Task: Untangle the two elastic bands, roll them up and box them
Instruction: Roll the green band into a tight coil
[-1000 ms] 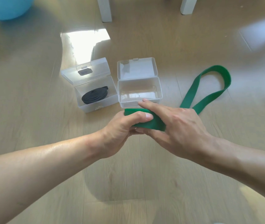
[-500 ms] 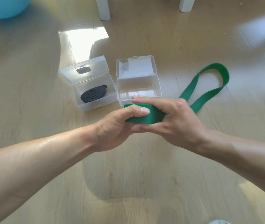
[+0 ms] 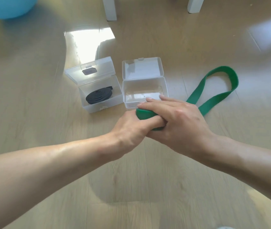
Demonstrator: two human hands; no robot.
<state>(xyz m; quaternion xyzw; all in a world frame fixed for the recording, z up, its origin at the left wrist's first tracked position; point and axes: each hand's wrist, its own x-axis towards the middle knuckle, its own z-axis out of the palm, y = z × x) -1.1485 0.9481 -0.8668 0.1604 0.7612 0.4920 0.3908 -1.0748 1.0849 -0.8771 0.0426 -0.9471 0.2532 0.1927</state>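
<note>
Green band (image 3: 145, 114) is mid-roll: I see my left hand (image 3: 128, 128) and right hand (image 3: 177, 123) both curled round its coil just in front of the empty box (image 3: 145, 90), its loose loop trailing right across the floor (image 3: 48, 113). Next I judge I must wind in that tail, keeping the coil tight. I count two bands, the black band (image 3: 98, 96) already coiled in its box (image 3: 98, 88), and two open boxes.

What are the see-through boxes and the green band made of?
The boxes look like clear, slightly frosted plastic: you can see the black band through one wall. The green band looks like matte rubber or stretchy fabric; it bends in a soft loop.
</note>
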